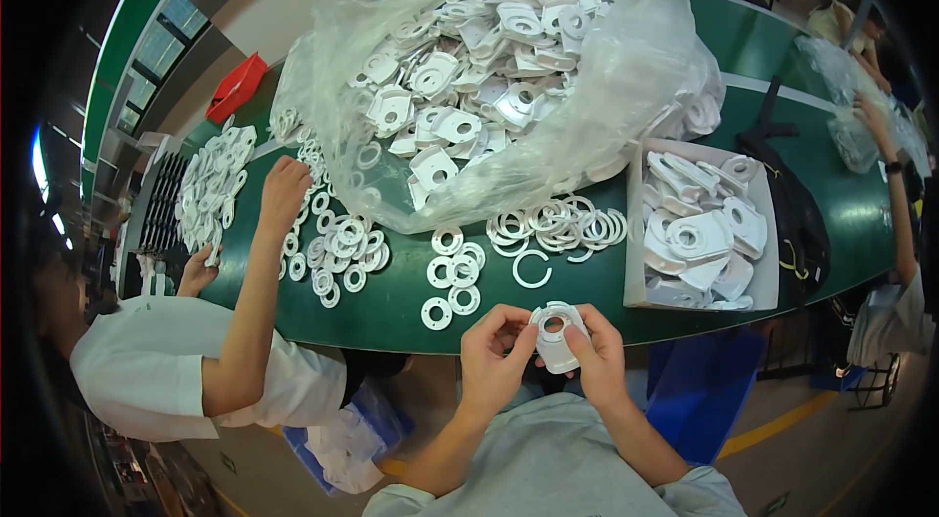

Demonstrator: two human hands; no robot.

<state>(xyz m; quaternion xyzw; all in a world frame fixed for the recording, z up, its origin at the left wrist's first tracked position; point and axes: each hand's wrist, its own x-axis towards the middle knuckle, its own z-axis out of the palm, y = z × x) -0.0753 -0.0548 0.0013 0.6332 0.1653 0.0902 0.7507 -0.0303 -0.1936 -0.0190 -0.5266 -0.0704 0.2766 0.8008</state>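
Just off the table's front edge, both my hands grip one white plastic housing point(558, 353) with a round hole near its top. My left hand point(492, 360) pinches its left side, thumb against the rim. On the other side my right hand point(602, 360) holds it, the thumb lying on the front face. Beyond my left hand lie several flat white rings with small holes point(437, 313). Open C-shaped white rings point(531, 269) are heaped past the housing. A white box point(636, 294) filled with similar white housings point(700, 236) stands to the right.
A big clear plastic bag point(636, 77) of white housings covers the middle of the green table point(577, 305). At left a co-worker point(245, 341) reaches over more rings point(347, 243). A black bag point(797, 214) lies right of the box; blue bins point(704, 380) stand below.
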